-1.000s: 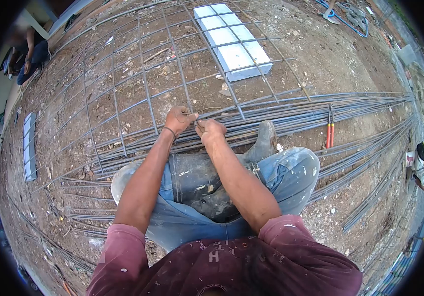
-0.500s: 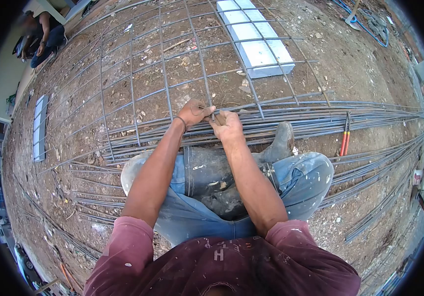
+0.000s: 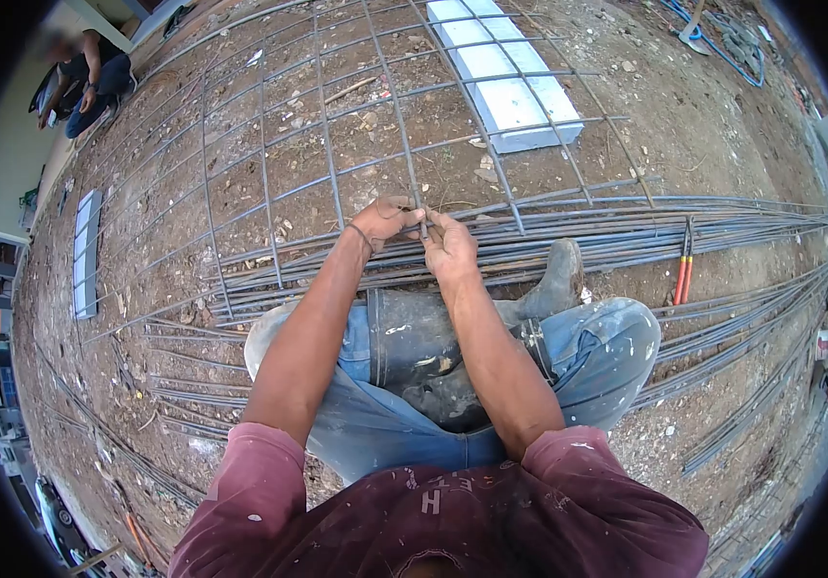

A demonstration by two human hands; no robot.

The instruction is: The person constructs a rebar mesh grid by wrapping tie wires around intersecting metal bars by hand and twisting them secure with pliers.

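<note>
My left hand (image 3: 385, 222) is closed at the near edge of a rebar mesh (image 3: 327, 120), with a thin loop of tie wire (image 3: 382, 208) showing at its fingers. Beside it, my right hand (image 3: 452, 249) is closed in a pinch around the near end of a mesh bar; what its fingertips grip is hidden. The two hands almost touch at this bar end. Under and in front of them runs a bundle of loose rebar (image 3: 568, 226).
White blocks (image 3: 520, 96) (image 3: 86, 255) lie beneath the mesh. Red-handled pincers (image 3: 683, 275) rest across the bars at right. More rebar (image 3: 741, 332) spreads beside my bent legs. A hoe (image 3: 693, 34) and blue hose lie far right. Another person (image 3: 91, 72) crouches far left.
My hands stay at the same bar end, with small finger movements; the right fingers have shifted slightly. The whole view has moved a little. The other person's arm has lowered outward.
</note>
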